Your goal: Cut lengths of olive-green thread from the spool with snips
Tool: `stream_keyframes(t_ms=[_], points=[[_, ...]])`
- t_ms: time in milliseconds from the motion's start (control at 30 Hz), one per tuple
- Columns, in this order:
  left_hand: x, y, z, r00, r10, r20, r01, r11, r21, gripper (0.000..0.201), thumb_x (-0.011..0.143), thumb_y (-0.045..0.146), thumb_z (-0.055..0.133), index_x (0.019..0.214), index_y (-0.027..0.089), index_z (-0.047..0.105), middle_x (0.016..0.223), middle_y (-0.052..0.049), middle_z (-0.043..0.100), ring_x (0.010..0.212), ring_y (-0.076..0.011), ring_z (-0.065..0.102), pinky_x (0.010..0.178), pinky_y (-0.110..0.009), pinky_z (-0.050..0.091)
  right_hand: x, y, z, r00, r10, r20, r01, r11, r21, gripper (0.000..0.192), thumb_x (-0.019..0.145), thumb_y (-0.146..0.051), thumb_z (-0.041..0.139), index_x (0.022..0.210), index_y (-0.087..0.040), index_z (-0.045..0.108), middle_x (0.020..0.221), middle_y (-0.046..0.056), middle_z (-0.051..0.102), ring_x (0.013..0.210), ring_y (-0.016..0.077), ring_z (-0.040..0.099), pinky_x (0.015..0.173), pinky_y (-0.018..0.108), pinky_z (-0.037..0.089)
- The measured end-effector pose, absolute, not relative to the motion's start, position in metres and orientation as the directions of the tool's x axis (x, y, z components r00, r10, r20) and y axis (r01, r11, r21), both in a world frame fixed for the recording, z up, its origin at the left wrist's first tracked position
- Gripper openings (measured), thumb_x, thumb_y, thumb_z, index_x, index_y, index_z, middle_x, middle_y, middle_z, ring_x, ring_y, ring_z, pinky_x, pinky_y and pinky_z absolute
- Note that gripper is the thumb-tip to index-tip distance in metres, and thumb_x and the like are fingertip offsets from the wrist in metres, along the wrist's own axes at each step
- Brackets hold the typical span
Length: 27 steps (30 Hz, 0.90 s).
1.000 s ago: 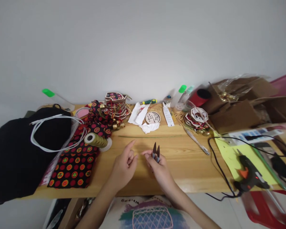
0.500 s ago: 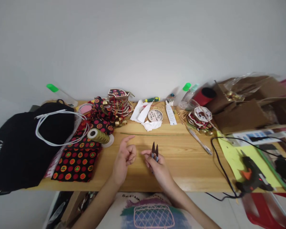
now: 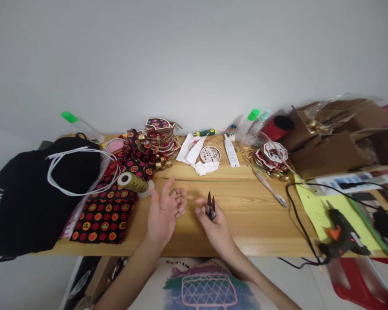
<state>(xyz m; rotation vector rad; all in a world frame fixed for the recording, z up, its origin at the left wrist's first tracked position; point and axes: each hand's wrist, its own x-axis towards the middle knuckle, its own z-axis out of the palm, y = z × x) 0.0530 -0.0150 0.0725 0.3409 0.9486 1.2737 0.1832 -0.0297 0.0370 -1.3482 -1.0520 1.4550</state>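
My right hand is closed around a pair of thread snips, their two dark blades pointing up and slightly apart. To its left, my left hand is turned palm up, thumb and index finger stretched out and the other fingers half curled, with nothing visible in it. Beyond both hands a thin olive cord lies straight across the wooden table. Nearest the left hand on its outer side, a spool of olive thread rests tilted on patterned black-and-red fabric.
At the left lie a black bag and a coiled white cable. Stacked ornaments with bells, a round wooden disc and a glue tube line the back. On the right are a pen, a glue gun and its black cord.
My left hand has rolled further palm up, its thumb now spread away from the fingers. The right hand keeps the snips at nearly the same spot.
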Motion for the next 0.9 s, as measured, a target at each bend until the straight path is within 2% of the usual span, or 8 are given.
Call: stream_keyframes(t_ms=[133, 200, 300, 400, 500, 600, 800, 900], points=[[0.054, -0.014, 0.074, 0.044, 0.891, -0.452, -0.735, 0.335, 0.589, 0.065, 0.080, 0.068, 0.030, 0.126, 0.024, 0.044, 0.084, -0.004, 0.056, 0.068, -0.0135, 0.051, 0.059, -0.025, 0.041, 0.182, -0.030, 0.041, -0.093, 0.986, -0.135, 0.042, -0.132, -0.990, 0.018, 0.078, -0.030, 0.056, 0.090, -0.017, 0.058, 0.058, -0.006, 0.040, 0.051, 0.0077, 0.038, 0.050, 0.020, 0.033], [0.054, -0.013, 0.074, 0.086, 0.872, -0.481, -0.765, 0.367, 0.529, 0.065, 0.082, 0.066, 0.028, 0.127, 0.022, 0.045, 0.086, -0.006, 0.057, 0.073, -0.0151, 0.053, 0.063, -0.026, 0.042, 0.179, -0.028, 0.042, -0.130, 0.987, -0.094, 0.068, -0.085, -0.994, 0.019, 0.078, -0.027, 0.057, 0.093, -0.017, 0.058, 0.060, -0.005, 0.046, 0.052, 0.0080, 0.041, 0.050, 0.020, 0.035], [0.055, -0.012, 0.076, 0.117, 0.852, -0.510, -0.791, 0.390, 0.471, 0.064, 0.083, 0.064, 0.027, 0.127, 0.021, 0.046, 0.088, -0.007, 0.059, 0.079, -0.0165, 0.056, 0.069, -0.027, 0.044, 0.175, -0.025, 0.041, -0.149, 0.988, -0.036, 0.087, -0.023, -0.996, 0.024, 0.077, -0.025, 0.057, 0.099, -0.019, 0.058, 0.076, 0.000, 0.059, 0.057, 0.0095, 0.049, 0.054, 0.021, 0.039], [0.055, -0.012, 0.078, 0.154, 0.842, -0.517, -0.784, 0.423, 0.455, 0.066, 0.083, 0.064, 0.027, 0.129, 0.020, 0.044, 0.095, -0.008, 0.061, 0.084, -0.0174, 0.057, 0.074, -0.029, 0.044, 0.173, -0.021, 0.037, -0.183, 0.983, 0.006, 0.134, 0.031, -0.991, 0.026, 0.075, -0.023, 0.058, 0.101, -0.019, 0.060, 0.088, 0.003, 0.064, 0.067, 0.0124, 0.055, 0.062, 0.023, 0.044], [0.055, -0.013, 0.078, 0.204, 0.843, -0.498, -0.764, 0.455, 0.457, 0.067, 0.083, 0.065, 0.028, 0.133, 0.022, 0.040, 0.102, -0.009, 0.060, 0.093, -0.0204, 0.057, 0.076, -0.030, 0.043, 0.176, -0.016, 0.034, -0.230, 0.973, 0.005, 0.211, 0.055, -0.976, 0.013, 0.074, -0.023, 0.060, 0.086, -0.018, 0.064, 0.080, 0.003, 0.064, 0.071, 0.0146, 0.056, 0.067, 0.025, 0.044], [0.054, -0.014, 0.075, 0.245, 0.839, -0.487, -0.755, 0.480, 0.448, 0.069, 0.082, 0.065, 0.030, 0.134, 0.022, 0.038, 0.108, -0.010, 0.059, 0.100, -0.0223, 0.056, 0.076, -0.030, 0.041, 0.183, -0.010, 0.032, -0.282, 0.959, -0.026, 0.229, 0.041, -0.973, 0.007, 0.075, -0.022, 0.057, 0.074, -0.018, 0.063, 0.070, 0.001, 0.062, 0.067, 0.0138, 0.055, 0.063, 0.024, 0.043], [0.052, -0.014, 0.068, 0.305, 0.832, -0.463, -0.764, 0.504, 0.404, 0.068, 0.081, 0.064, 0.034, 0.135, 0.023, 0.038, 0.112, -0.012, 0.057, 0.101, -0.0212, 0.054, 0.087, -0.034, 0.039, 0.198, -0.005, 0.033, -0.276, 0.959, -0.069, 0.234, -0.002, -0.972, 0.015, 0.079, -0.027, 0.053, 0.068, -0.017, 0.057, 0.062, -0.003, 0.055, 0.056, 0.0092, 0.046, 0.053, 0.021, 0.037], [0.054, -0.013, 0.069, 0.310, 0.827, -0.469, -0.760, 0.512, 0.400, 0.071, 0.080, 0.065, 0.035, 0.136, 0.021, 0.036, 0.111, -0.013, 0.057, 0.101, -0.0218, 0.055, 0.090, -0.036, 0.038, 0.200, -0.007, 0.035, -0.276, 0.959, -0.069, 0.227, -0.004, -0.974, 0.013, 0.078, -0.027, 0.055, 0.071, -0.017, 0.059, 0.064, -0.002, 0.056, 0.058, 0.0100, 0.048, 0.055, 0.021, 0.038]])
